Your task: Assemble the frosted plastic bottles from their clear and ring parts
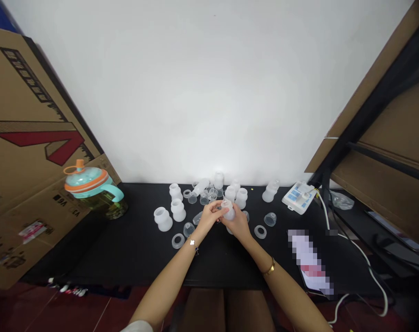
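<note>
Above the middle of the black table, my right hand [239, 225] is wrapped round a small white baby bottle [229, 213]. My left hand [211, 216] is closed on the same bottle from the left, its fingers near the neck and a clear piece at the top. Exactly how that piece sits cannot be made out. Left of my hands stand open white bottles [163, 220]. Clear dome caps [270, 219] and translucent screw rings [260, 232] lie on either side. More bottles [241, 198] and a pile of clear domes [204, 197] are just behind my hands.
A teal-lidded jug [91, 189] with dark contents stands at the left, beside a large cardboard box [29, 152]. On the right are a white power strip [299, 197], a white cable [363, 256] and a blurred-out flat item [309, 263]. A white wall [212, 92] rises behind the table.
</note>
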Action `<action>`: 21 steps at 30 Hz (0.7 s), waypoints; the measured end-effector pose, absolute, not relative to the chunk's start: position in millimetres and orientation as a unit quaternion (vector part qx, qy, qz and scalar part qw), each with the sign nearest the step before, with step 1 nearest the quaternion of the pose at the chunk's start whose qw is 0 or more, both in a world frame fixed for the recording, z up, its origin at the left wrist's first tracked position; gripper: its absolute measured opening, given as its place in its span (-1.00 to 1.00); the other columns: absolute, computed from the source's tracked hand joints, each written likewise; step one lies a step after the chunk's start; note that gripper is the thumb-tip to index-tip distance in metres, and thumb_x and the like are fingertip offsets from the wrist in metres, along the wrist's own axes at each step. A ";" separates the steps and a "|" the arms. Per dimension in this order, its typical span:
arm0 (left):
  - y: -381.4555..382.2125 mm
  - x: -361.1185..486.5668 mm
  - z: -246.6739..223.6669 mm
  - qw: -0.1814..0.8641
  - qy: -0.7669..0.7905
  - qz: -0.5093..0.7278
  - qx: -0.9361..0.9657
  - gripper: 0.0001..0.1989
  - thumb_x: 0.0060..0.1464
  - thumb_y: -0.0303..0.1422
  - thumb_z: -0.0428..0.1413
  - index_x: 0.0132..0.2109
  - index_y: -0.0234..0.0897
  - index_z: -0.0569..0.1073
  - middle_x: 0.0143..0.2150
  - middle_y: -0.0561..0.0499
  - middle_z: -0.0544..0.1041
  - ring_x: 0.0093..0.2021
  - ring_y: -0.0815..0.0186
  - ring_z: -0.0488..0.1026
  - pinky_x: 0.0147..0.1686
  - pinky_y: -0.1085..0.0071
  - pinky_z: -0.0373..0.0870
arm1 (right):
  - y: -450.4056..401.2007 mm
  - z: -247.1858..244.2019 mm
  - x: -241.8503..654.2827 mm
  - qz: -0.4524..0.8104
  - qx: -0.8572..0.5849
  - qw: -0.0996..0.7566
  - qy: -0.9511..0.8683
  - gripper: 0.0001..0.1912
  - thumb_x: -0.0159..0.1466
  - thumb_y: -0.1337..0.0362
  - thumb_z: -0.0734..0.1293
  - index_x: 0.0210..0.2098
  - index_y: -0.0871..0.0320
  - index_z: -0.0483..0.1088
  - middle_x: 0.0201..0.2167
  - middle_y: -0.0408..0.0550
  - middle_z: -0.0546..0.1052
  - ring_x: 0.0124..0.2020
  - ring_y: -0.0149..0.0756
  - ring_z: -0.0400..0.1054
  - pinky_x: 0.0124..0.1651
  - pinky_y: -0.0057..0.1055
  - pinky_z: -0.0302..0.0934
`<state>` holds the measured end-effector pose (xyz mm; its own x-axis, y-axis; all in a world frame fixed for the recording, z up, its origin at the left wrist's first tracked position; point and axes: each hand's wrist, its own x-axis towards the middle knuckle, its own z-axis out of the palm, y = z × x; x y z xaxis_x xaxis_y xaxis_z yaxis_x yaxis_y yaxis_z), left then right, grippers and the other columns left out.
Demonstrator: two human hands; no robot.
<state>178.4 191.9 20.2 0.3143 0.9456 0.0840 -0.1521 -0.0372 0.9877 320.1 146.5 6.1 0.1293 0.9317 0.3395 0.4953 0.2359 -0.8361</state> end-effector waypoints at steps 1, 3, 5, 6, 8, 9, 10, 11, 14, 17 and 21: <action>192.0 178.5 20.1 0.594 0.359 0.462 0.552 -0.45 -0.16 -0.14 0.40 -0.06 -0.40 0.59 -0.27 -0.08 0.60 -0.57 0.48 0.34 -0.62 0.54 0.25 | 146.5 6.1 320.1 0.226 -0.575 0.483 -0.620 -0.45 0.14 0.14 0.44 0.11 0.09 0.38 -0.07 -0.02 0.62 -0.09 -0.03 0.53 -0.10 -0.25 0.37; 192.0 178.5 19.8 0.595 0.358 0.461 0.552 -0.45 -0.15 -0.13 0.40 -0.05 -0.40 0.59 -0.28 -0.07 0.60 -0.57 0.48 0.33 -0.62 0.54 0.25 | 146.7 5.9 320.2 0.226 -0.574 0.484 -0.621 -0.44 0.14 0.14 0.44 0.13 0.09 0.37 -0.04 -0.01 0.62 -0.06 -0.01 0.52 -0.09 -0.24 0.38; 191.9 178.4 19.3 0.594 0.357 0.460 0.555 -0.45 -0.13 -0.12 0.39 -0.05 -0.40 0.59 -0.28 -0.08 0.60 -0.57 0.49 0.33 -0.62 0.54 0.26 | 146.9 5.8 320.3 0.225 -0.572 0.485 -0.622 -0.42 0.14 0.14 0.44 0.13 0.09 0.37 -0.03 0.00 0.62 -0.05 0.00 0.52 -0.08 -0.22 0.38; 191.8 178.4 19.1 0.594 0.356 0.459 0.556 -0.45 -0.13 -0.12 0.39 -0.05 -0.40 0.59 -0.26 -0.08 0.60 -0.56 0.49 0.33 -0.61 0.54 0.26 | 147.0 5.9 320.3 0.225 -0.572 0.485 -0.622 -0.42 0.14 0.13 0.44 0.13 0.09 0.37 -0.04 0.00 0.62 -0.05 -0.01 0.52 -0.08 -0.22 0.38; 191.6 178.2 19.1 0.594 0.357 0.459 0.556 -0.46 -0.12 -0.12 0.38 -0.05 -0.40 0.59 -0.25 -0.09 0.60 -0.56 0.50 0.33 -0.61 0.54 0.27 | 146.8 6.1 320.2 0.224 -0.572 0.485 -0.622 -0.43 0.14 0.13 0.44 0.13 0.09 0.37 -0.04 -0.01 0.62 -0.06 -0.02 0.53 -0.08 -0.23 0.38; 191.4 178.2 19.3 0.595 0.358 0.459 0.555 -0.46 -0.12 -0.11 0.38 -0.05 -0.40 0.59 -0.25 -0.09 0.60 -0.56 0.49 0.33 -0.61 0.54 0.26 | 146.6 6.4 320.1 0.223 -0.572 0.485 -0.623 -0.43 0.14 0.13 0.43 0.13 0.09 0.37 -0.04 -0.01 0.62 -0.07 -0.02 0.53 -0.08 -0.24 0.38; 191.2 178.1 19.6 0.595 0.358 0.458 0.554 -0.45 -0.12 -0.11 0.38 -0.05 -0.40 0.59 -0.26 -0.09 0.60 -0.55 0.49 0.33 -0.60 0.54 0.26 | 146.4 6.6 320.0 0.223 -0.572 0.485 -0.623 -0.43 0.15 0.13 0.43 0.13 0.09 0.36 -0.05 -0.01 0.62 -0.07 -0.03 0.53 -0.08 -0.24 0.38; 191.0 178.1 20.1 0.596 0.359 0.457 0.555 -0.45 -0.12 -0.11 0.38 -0.04 -0.40 0.59 -0.27 -0.08 0.60 -0.56 0.49 0.33 -0.60 0.54 0.26 | 146.2 6.9 319.9 0.222 -0.572 0.486 -0.623 -0.43 0.15 0.13 0.43 0.13 0.09 0.36 -0.05 -0.02 0.62 -0.08 -0.04 0.53 -0.08 -0.24 0.38; 190.2 178.2 21.9 0.597 0.359 0.451 0.558 -0.44 -0.15 -0.13 0.40 -0.03 -0.39 0.59 -0.26 -0.09 0.61 -0.57 0.49 0.31 -0.60 0.52 0.26 | 145.9 7.6 319.6 0.223 -0.571 0.489 -0.621 -0.45 0.16 0.13 0.43 0.12 0.09 0.37 -0.06 -0.02 0.62 -0.09 -0.05 0.54 -0.09 -0.25 0.38; 189.5 178.3 22.9 0.599 0.361 0.449 0.556 -0.43 -0.19 -0.16 0.42 -0.04 -0.37 0.59 -0.18 -0.11 0.62 -0.56 0.50 0.31 -0.59 0.53 0.25 | 146.1 7.7 319.3 0.223 -0.567 0.491 -0.623 -0.47 0.17 0.12 0.41 0.11 0.09 0.37 -0.06 -0.03 0.62 -0.10 -0.05 0.54 -0.10 -0.25 0.38; 190.4 178.3 21.3 0.595 0.360 0.444 0.565 -0.43 -0.19 -0.17 0.42 -0.03 -0.37 0.58 -0.16 -0.12 0.62 -0.55 0.50 0.31 -0.60 0.54 0.24 | 146.4 8.0 319.1 0.225 -0.570 0.488 -0.622 -0.46 0.17 0.13 0.41 0.12 0.09 0.37 -0.08 -0.03 0.62 -0.11 -0.06 0.54 -0.10 -0.24 0.39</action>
<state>178.3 190.4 21.3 0.3461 0.9353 0.0741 -0.1221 -0.0334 0.9920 319.1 146.4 8.0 0.1254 0.9282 0.3502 0.4882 0.2496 -0.8363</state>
